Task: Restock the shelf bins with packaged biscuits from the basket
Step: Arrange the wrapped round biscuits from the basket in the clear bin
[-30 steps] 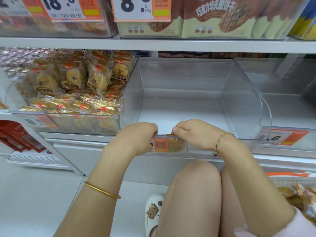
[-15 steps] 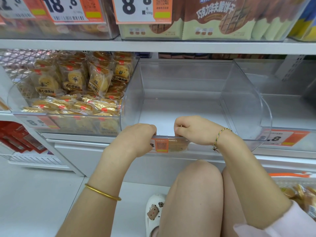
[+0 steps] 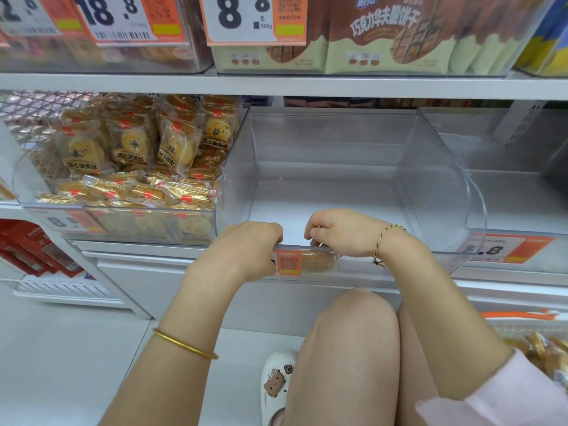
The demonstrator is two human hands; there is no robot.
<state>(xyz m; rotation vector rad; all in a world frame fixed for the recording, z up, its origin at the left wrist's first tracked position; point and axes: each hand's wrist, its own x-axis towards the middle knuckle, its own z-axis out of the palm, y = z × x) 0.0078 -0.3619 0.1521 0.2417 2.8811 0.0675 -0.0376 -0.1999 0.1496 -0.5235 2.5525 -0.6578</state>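
**Clear plastic shining under both hands**

The left hand [image 3: 246,249] and right hand [image 3: 339,233] are gripping the smooth, glossy front lip of a transparent hard-plastic shelf bin [image 3: 430,192], whose curved wall is catching glare right of the grip. Between the hands an orange-and-white printed paper label [image 3: 289,262] is showing through the lip. Left of the grip, crinkled gold-and-clear film biscuit packets [image 3: 138,149] are glinting. Above it, the white painted shelf edge [image 3: 276,84] is looking matt and smooth. A polished gold metal bangle [image 3: 184,344] is shining on the left forearm, and a braided multicoloured thread bracelet [image 3: 381,244] is looking matt on the right wrist.
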